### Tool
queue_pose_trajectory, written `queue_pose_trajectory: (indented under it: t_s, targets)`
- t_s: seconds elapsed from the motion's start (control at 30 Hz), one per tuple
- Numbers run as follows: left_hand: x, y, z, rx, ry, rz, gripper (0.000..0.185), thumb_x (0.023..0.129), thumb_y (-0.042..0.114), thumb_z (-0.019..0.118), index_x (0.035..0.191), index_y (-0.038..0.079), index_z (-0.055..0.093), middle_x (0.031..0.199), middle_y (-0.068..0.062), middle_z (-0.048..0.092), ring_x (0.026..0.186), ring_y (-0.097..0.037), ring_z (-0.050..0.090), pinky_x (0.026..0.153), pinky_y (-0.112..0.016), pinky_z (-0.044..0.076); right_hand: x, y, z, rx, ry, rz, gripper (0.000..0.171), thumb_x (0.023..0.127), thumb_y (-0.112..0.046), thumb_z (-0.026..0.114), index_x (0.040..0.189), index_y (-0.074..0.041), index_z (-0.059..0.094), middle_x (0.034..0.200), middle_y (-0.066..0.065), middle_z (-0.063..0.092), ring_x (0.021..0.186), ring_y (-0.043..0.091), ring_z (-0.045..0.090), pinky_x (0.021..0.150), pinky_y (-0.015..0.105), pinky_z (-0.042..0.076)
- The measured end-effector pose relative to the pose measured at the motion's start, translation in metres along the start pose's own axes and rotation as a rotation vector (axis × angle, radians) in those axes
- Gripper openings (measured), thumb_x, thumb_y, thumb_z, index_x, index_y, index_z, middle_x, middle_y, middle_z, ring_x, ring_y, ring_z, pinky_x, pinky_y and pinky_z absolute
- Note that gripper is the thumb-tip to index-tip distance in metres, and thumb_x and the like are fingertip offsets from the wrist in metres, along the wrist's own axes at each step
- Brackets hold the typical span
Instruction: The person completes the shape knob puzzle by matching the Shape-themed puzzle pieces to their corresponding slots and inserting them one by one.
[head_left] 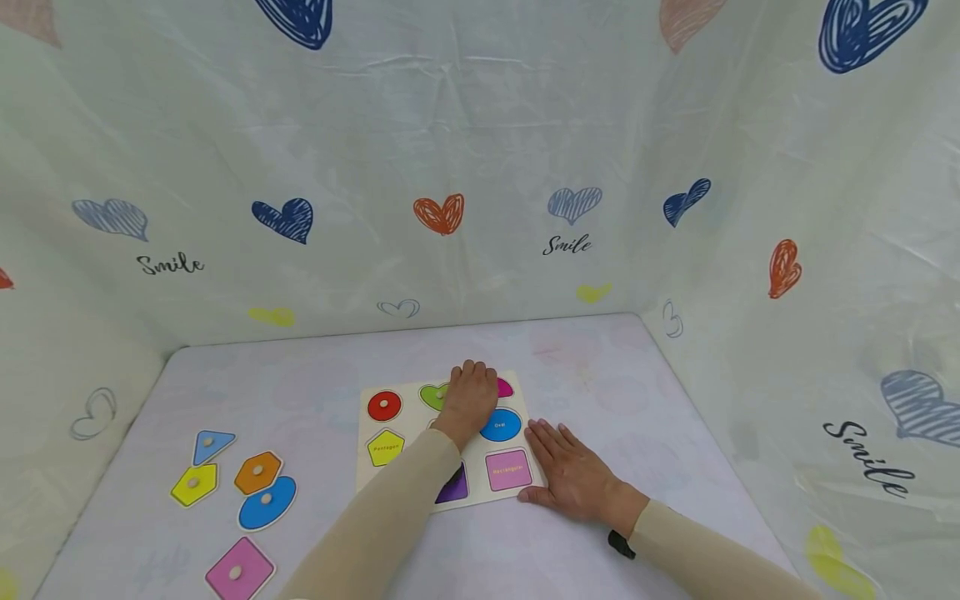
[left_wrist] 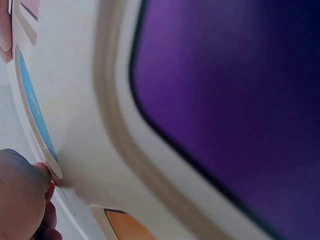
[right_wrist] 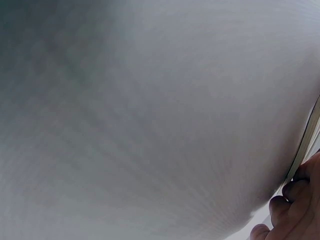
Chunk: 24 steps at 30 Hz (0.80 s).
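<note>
Puzzle board (head_left: 420,487) lies mid-table, toward near edge. Left hand (head_left: 470,398) reaches over board's far half, fingers curled down over something between green piece (head_left: 432,395) and magenta piece (head_left: 505,387); what it grips hidden, cannot tell. Right hand (head_left: 573,477) flat, fingers straight, palm down on table (head_left: 600,383), thumb touching board's right near corner beside pink square (head_left: 508,469). Still seated in board: red circle (head_left: 384,406), yellow pentagon (head_left: 386,447), blue oval (head_left: 501,425), purple piece (head_left: 454,487). Loose pieces near table's left edge: blue triangle (head_left: 212,446), yellow pentagon piece (head_left: 194,484), orange hexagon (head_left: 258,472), blue oval piece (head_left: 267,502), pink square piece (head_left: 239,570).
</note>
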<state>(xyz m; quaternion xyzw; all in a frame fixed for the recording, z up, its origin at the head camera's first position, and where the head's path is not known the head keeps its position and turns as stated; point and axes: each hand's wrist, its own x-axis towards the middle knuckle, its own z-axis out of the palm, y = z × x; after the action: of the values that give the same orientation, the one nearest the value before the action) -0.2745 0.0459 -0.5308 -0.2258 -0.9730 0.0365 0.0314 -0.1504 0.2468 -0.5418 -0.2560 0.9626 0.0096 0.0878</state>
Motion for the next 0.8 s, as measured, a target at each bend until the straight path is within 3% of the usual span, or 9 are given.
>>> queue_pose_trajectory:
  t_s: [0.43, 0.8]
  targets:
    - [-0.0031, -0.0005, -0.0021, -0.005, 0.002, 0.003, 0.032, 0.107, 0.026, 0.062, 0.132, 0.006, 0.062, 0.118, -0.01, 0.064, 0.111, -0.025, 0.053, 0.099, -0.04, 0.049, -0.0013, -0.0022, -0.0041, 0.005, 0.004, -0.004, 0.101, 0.098, -0.078, 0.042, 0.165, -0.003, 0.029, 0.173, 0.011, 0.031, 0.161, 0.031, 0.028, 0.129, 0.051, 0.024]
    - [-0.0022, -0.0019, 0.0068, 0.014, 0.021, 0.031, 0.035, 0.106, 0.026, 0.065, 0.135, 0.006, 0.061, 0.12, -0.01, 0.063, 0.112, -0.025, 0.053, 0.1, -0.042, 0.05, -0.0001, -0.0013, -0.0004, 0.015, -0.004, 0.017, 0.104, 0.097, -0.08, 0.043, 0.166, -0.004, 0.026, 0.173, 0.01, 0.029, 0.162, 0.03, 0.025, 0.13, 0.051, 0.021]
